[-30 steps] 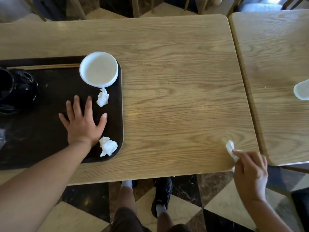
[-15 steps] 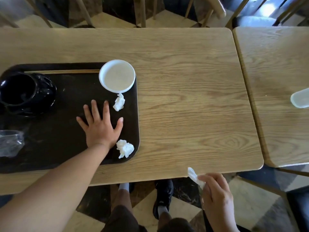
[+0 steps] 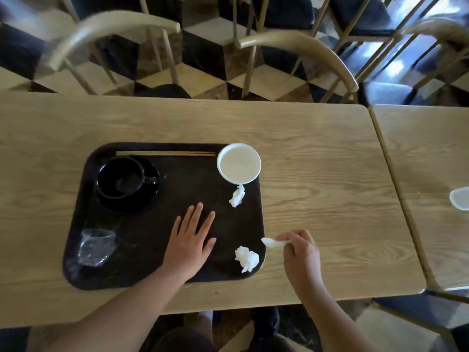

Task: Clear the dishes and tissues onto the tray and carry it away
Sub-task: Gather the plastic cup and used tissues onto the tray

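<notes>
A dark tray (image 3: pixel 157 275) lies on the wooden table (image 3: pixel 317 174). On it stand a black cup on a black saucer (image 3: pixel 124 181), a white bowl (image 3: pixel 239 163) at the far right corner, wooden chopsticks (image 3: pixel 166 153) along the far rim, a crumpled clear plastic cup (image 3: pixel 95 247) and two crumpled tissues (image 3: pixel 237 196) (image 3: pixel 246 259). My left hand (image 3: pixel 190 242) rests flat on the tray, fingers spread. My right hand (image 3: pixel 300 252) pinches a white tissue (image 3: pixel 272 243) just at the tray's near right edge.
A second table (image 3: pixel 431 174) adjoins on the right, with a pale dish (image 3: pixel 460 201) at the frame's edge. Two wooden chairs (image 3: pixel 291 47) stand behind the far side of the table. My legs and shoes show below the near edge.
My right hand carried the tissue from the table's near right corner leftward to the tray's edge. The left hand stayed flat on the tray. The view shifted left and up.
</notes>
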{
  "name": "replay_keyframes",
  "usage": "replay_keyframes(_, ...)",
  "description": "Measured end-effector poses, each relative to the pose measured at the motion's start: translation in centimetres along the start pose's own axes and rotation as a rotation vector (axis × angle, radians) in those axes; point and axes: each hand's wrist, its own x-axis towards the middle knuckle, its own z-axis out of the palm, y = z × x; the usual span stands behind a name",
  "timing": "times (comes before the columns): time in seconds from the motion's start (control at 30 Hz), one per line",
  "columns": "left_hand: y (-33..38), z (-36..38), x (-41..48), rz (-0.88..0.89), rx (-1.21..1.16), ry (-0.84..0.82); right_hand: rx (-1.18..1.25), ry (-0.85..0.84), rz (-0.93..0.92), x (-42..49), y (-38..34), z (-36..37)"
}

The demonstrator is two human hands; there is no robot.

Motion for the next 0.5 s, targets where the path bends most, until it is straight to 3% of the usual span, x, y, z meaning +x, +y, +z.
replay_keyframes(0.17,-2.4,-0.4,-1.8,0.063,0.001,-0.055,-0.007,-0.020,-0.036,2.6,-4.5,3.1)
replay_keyframes(0.5,-5.6,-0.6,-3.5,-0.011,-0.015,-0.070,-0.241,-0.210,-0.308,4.6,-7.0,6.8)
